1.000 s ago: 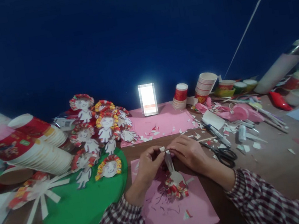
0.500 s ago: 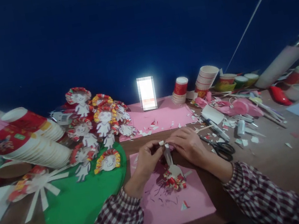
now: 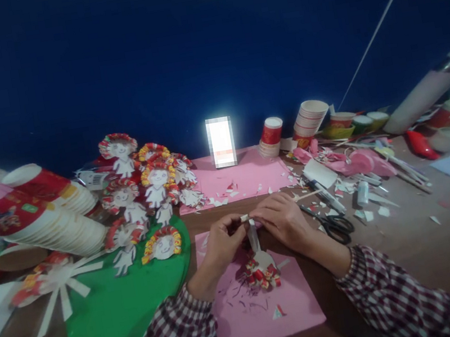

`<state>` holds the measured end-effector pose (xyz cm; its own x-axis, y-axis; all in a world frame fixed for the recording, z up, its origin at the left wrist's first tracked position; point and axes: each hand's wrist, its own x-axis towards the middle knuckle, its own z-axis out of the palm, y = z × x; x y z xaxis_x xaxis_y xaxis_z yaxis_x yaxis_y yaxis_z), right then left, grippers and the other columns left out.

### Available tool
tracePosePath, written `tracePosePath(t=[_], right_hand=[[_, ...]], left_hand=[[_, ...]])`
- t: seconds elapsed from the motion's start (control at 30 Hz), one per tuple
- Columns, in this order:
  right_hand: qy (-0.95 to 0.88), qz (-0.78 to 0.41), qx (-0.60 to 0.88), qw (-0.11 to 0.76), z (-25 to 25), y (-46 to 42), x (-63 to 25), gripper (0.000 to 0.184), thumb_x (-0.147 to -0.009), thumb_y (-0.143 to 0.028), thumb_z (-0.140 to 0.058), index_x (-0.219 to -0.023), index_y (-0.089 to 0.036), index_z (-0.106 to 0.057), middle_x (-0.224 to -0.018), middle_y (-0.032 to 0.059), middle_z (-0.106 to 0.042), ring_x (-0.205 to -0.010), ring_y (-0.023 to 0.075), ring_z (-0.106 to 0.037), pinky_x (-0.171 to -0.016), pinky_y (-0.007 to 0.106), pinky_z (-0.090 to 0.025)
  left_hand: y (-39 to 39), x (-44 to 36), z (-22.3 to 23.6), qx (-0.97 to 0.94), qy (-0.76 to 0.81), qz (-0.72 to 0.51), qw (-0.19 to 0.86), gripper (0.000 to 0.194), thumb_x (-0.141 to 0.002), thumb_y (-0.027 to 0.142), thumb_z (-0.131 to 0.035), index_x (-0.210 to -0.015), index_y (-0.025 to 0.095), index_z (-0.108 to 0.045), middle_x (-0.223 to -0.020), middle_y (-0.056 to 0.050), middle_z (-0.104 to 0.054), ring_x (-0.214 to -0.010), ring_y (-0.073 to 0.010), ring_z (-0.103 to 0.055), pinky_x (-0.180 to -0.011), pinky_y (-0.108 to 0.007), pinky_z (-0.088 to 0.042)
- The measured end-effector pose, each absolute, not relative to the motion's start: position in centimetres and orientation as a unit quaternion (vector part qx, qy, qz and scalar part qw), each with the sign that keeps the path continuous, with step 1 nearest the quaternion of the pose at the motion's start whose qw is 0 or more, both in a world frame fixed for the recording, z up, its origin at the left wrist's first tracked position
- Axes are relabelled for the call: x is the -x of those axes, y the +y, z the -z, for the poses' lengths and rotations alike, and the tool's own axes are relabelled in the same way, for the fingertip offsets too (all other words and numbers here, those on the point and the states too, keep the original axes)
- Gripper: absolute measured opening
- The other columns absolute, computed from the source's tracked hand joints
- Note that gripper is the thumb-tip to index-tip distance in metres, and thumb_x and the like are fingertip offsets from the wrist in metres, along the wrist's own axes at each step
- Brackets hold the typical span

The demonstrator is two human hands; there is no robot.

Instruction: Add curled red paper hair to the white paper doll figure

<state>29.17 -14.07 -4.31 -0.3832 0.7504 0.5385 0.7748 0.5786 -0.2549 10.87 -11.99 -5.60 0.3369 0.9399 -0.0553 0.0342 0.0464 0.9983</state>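
Between my hands is a cut paper cup [image 3: 264, 261], its round base pale and its red-and-white strips curled at the near side. One pale strip of it rises toward my fingers. My left hand [image 3: 226, 242] pinches the far end of that strip between thumb and fingers. From the other side, my right hand [image 3: 283, 222] closes its fingertips on the same end, where a small rolled bit shows. The cup hangs over or rests on a pink sheet [image 3: 291, 317]; which one I cannot tell. Dark marks and a small paper scrap [image 3: 278, 312] are on the sheet.
Left, paper-cup figures [image 3: 156, 179] stand near a green sheet [image 3: 120, 316], a cup cut into strips [image 3: 61, 280] and stacked cups [image 3: 67, 227]. Black scissors [image 3: 337, 227], a marker [image 3: 327, 198] and paper scraps lie right. A bright blurred rectangle [image 3: 221, 140] stands at the back.
Both hands stay at the strip's end with only slight finger movement. The right fingers shift a little at the rolled tip; the rest of the table looks the same.
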Motion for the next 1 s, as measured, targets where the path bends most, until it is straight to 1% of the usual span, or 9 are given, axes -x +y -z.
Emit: tracePosePath(t=[0.27, 0.5, 0.67, 0.77, 0.9, 1.0], right_hand=[[-0.834, 0.013, 0.459, 0.305, 4.15, -14.06, -29.23, 0.017, -0.09, -0.022, -0.049, -0.098, -0.023, -0.064, -0.093, 0.0042, -0.066, -0.089, 0.0193, -0.052, -0.082, 0.036, -0.036], [-0.832, 0.003, 0.458, 0.312, 4.23, -14.07, -29.08, 0.016, -0.09, -0.022, -0.049, -0.096, -0.021, -0.064, -0.092, 0.005, -0.066, -0.088, 0.0188, -0.054, -0.081, 0.035, -0.039], [-0.831, -0.007, 0.456, 0.32, 4.67, -13.9, -28.92, 0.022, -0.09, -0.02, -0.048, -0.108, -0.018, -0.06, -0.1, 0.0075, -0.066, -0.092, 0.0188, -0.057, -0.084, 0.035, -0.041], [-0.841, -0.004, 0.441, 0.312, 4.81, -13.9, -29.0, 0.021, -0.089, -0.019, -0.05, -0.107, -0.02, -0.061, -0.1, 0.0064, -0.067, -0.092, 0.0186, -0.058, -0.083, 0.035, -0.042], [-0.84, -0.013, 0.436, 0.322, 4.83, -14.0, -29.1, 0.019, -0.089, -0.018, -0.051, -0.104, -0.02, -0.062, -0.097, 0.0045, -0.067, -0.089, 0.0174, -0.059, -0.081, 0.033, -0.042], [-0.837, -0.014, 0.431, 0.337, 4.77, -14.1, -29.09, 0.019, -0.088, -0.019, -0.051, -0.104, -0.022, -0.062, -0.096, 0.004, -0.067, -0.087, 0.0171, -0.059, -0.079, 0.032, -0.044]], left_hand=[[-11.95, -10.72, 6.17, -0.577, 0.43, -0.381, 0.58, 0.02, -0.076, 0.034, -0.061, -0.08, 0.015, -0.067, -0.066, -0.001, -0.061, -0.055, -0.0112, -0.051, -0.054, -0.022, -0.042], [-11.98, -10.79, 6.09, -0.58, 0.431, -0.388, 0.572, 0.019, -0.076, 0.034, -0.061, -0.076, 0.016, -0.067, -0.064, -0.001, -0.062, -0.056, -0.0122, -0.052, -0.053, -0.021, -0.042], [-12.01, -10.87, 5.96, -0.602, 0.438, -0.4, 0.535, 0.016, -0.075, 0.03, -0.061, -0.073, 0.016, -0.067, -0.064, -0.001, -0.063, -0.056, -0.0124, -0.054, -0.054, -0.021, -0.044], [-11.99, -10.93, 5.91, -0.608, 0.439, -0.397, 0.529, 0.016, -0.076, 0.029, -0.06, -0.075, 0.015, -0.068, -0.067, -0.002, -0.065, -0.059, -0.0126, -0.056, -0.056, -0.021, -0.045], [-11.98, -10.93, 6.1, -0.601, 0.437, -0.392, 0.543, 0.017, -0.077, 0.03, -0.059, -0.076, 0.014, -0.067, -0.064, -0.001, -0.064, -0.052, -0.0108, -0.053, -0.053, -0.021, -0.045], [-11.99, -10.9, 6.29, -0.603, 0.438, -0.395, 0.538, 0.018, -0.077, 0.03, -0.059, -0.075, 0.014, -0.067, -0.063, -0.001, -0.063, -0.052, -0.0105, -0.053, -0.052, -0.021, -0.045]])
